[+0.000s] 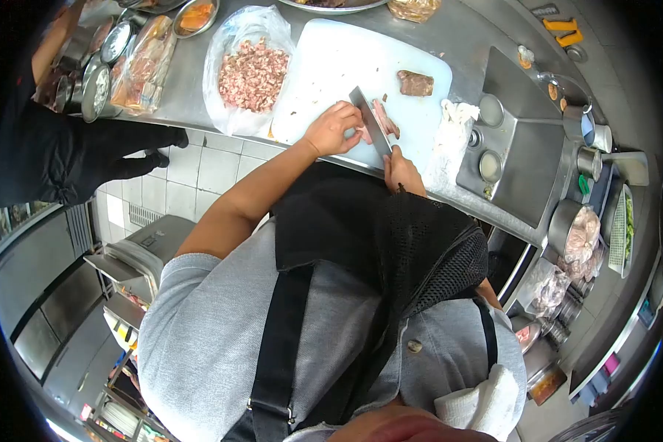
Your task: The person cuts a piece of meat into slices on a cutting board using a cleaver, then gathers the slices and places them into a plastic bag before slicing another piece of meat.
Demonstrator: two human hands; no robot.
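Meat (388,122) lies either side of 1 knife (371,121); left hand (337,128), fingers bunched, pins it; right hand (403,172) clenches the knife.

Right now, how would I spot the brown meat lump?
Find the big white cutting board. Near its far right corner lies a dark brown, blocky meat chunk. It's one solid lump, unlike the thin pink slices by the steel knife.
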